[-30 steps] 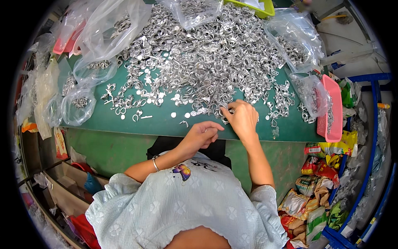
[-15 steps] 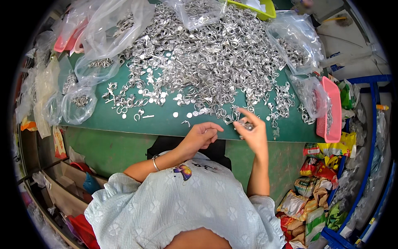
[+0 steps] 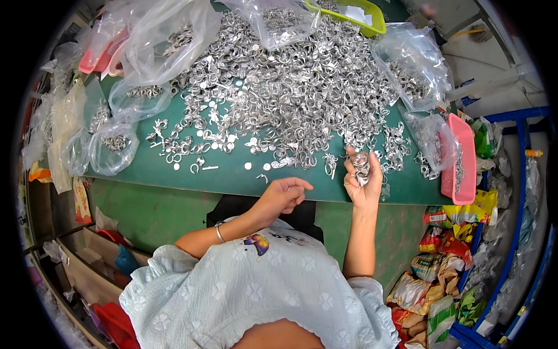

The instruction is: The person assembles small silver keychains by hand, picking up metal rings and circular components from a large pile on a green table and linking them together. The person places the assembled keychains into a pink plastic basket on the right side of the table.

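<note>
A broad heap of small silver-coloured metal rings and charms [image 3: 290,96] covers much of the green table [image 3: 226,181]. My right hand [image 3: 365,185] is raised over the near table edge, palm up, its fingers curled round a clump of silver rings [image 3: 361,167]. My left hand [image 3: 283,199] hangs just off the near edge, left of the right one. Its index finger points loosely right while the others are folded in, and what lies inside them, if anything, is hidden. A few flat discs [image 3: 248,166] and a small cluster of pieces [image 3: 330,165] lie apart from the heap.
Clear plastic bags of metal pieces [image 3: 113,145] stand at the left, with more bags [image 3: 410,70] at the right. A pink basket [image 3: 464,157] sits on the right edge, a lime-green tray [image 3: 378,23] at the back. Coloured packets [image 3: 427,264] are piled beside blue racking [image 3: 523,221].
My right hand has moved right and turned palm up, bringing the rings in it into view. A small cluster now lies alone where it was. The left hand has barely moved.
</note>
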Available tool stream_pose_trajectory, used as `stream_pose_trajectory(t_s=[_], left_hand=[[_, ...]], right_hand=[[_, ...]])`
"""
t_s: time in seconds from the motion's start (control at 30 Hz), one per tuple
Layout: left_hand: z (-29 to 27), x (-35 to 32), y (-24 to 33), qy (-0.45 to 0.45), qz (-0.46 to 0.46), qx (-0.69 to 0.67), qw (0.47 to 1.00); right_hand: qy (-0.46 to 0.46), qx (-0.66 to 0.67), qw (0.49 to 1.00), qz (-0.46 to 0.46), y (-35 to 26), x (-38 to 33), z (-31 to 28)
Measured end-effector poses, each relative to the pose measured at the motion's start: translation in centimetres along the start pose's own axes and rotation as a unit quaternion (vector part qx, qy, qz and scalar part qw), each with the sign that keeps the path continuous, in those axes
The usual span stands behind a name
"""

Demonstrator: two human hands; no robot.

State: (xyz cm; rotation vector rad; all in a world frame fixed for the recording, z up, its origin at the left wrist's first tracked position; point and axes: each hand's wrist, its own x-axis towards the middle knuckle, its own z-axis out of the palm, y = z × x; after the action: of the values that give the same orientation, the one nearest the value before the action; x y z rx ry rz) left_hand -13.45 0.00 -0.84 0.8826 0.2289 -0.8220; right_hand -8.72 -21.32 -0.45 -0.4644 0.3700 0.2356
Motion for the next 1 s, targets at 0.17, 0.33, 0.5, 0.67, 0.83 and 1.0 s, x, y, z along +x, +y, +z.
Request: stream_pose_trajectory(t_s=[0.17, 0.33, 0.5, 0.67, 0.83, 1.0], left_hand=[[-0.3, -0.2, 0.0, 0.0, 0.011, 0.002, 1.0], [-0.4, -0.2, 0.1, 0.007, 0.007, -0.006, 1.0], [-0.3, -0.2, 0.6, 0.018, 0.002, -0.002, 1.0], [0.0, 0.1, 0.8, 0.014, -0.008, -0.005, 1.0], [-0.4, -0.2, 0.6, 0.019, 0.018, -0.004, 1.0], [-0.8, -0.3, 0.5, 0.006, 0.022, 0.0, 1.0]], right_hand=[[-0.092, 0.146, 0.984, 0.047, -1.1, 1.7, -1.0], [-0.006, 0.127, 0.981, 0.147, -1.9, 2.2, 0.7], [0.062, 0.19, 0.976, 0.085, -7.6, 7.0, 1.9], [0.087, 0.218, 0.963, -0.135, -21.6, 16.9, 0.9], [0.023, -0.032, 0.933, -0.358, -19.1, 16.8, 5.7], [0.145, -0.111, 0.919, -0.351, -13.8, 15.3, 4.2]])
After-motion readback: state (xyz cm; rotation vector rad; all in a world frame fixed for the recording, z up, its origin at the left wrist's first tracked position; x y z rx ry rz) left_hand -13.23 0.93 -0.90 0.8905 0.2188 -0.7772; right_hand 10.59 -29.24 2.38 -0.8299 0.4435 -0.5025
